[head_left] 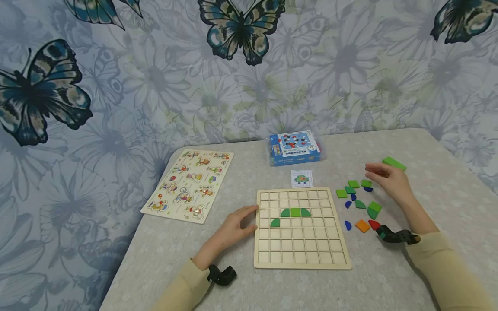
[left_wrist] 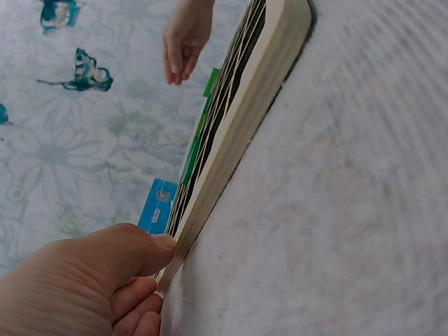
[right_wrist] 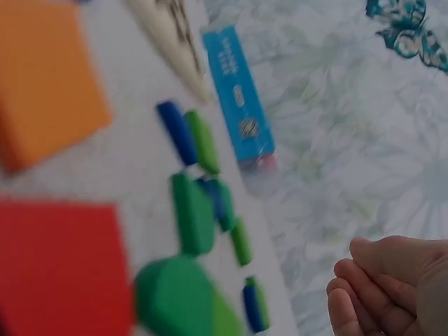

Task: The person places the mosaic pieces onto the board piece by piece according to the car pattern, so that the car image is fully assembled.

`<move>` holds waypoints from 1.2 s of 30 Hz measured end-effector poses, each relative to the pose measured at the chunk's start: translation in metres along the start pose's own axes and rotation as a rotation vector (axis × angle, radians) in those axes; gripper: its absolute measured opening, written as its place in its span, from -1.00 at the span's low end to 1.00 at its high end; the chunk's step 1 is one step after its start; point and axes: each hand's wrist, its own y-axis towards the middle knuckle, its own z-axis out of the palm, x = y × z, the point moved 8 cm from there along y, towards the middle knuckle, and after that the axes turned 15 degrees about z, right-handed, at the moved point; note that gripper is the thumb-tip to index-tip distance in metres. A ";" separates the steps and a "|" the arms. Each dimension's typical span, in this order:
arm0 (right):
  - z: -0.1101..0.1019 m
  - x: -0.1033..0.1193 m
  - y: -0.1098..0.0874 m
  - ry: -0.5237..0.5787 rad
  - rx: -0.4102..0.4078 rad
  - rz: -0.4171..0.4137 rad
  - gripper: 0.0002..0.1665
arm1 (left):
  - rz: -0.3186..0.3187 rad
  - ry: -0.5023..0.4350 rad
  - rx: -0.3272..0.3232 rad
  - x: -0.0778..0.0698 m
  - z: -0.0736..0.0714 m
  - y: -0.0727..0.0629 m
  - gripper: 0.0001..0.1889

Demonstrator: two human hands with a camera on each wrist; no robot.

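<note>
My left hand (head_left: 232, 226) touches the left edge of a wooden grid board (head_left: 302, 266), thumb and fingers spread apart along it. On the board, a light green square (head_left: 295, 212) sits between two dark green quarter-round pieces. Another dark green quarter-round (head_left: 275, 222) lies lower left of them. My right hand (head_left: 391, 181) is raised above the table by the loose pieces, fingers loosely bent and nothing visible in them. Nearest below it are a light green square (head_left: 366, 182) and a blue half-round (head_left: 368, 189). Behind that hand lies a long light green block (head_left: 394, 163).
A small pattern card (head_left: 301, 179) lies behind the board, with a blue box (head_left: 295, 149) further back. At the left is a picture board (head_left: 186, 185). Several green and blue pieces, an orange square (head_left: 362, 226) and a red piece (head_left: 375, 224) lie to the right.
</note>
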 end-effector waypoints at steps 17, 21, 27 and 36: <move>0.002 -0.030 0.002 -0.169 -0.151 -0.071 -0.58 | 0.002 0.005 0.004 0.000 -0.001 0.005 -0.41; 0.006 -0.027 0.003 -0.182 -0.158 -0.087 -0.59 | 0.009 0.001 -0.017 0.000 -0.004 0.004 -0.41; 0.007 -0.027 0.000 -0.192 -0.145 -0.090 -0.60 | 0.015 -0.008 -0.006 -0.001 -0.001 0.002 -0.42; 0.006 -0.026 0.000 -0.200 -0.133 -0.108 -0.61 | 0.028 0.010 -0.017 -0.001 0.000 0.004 -0.43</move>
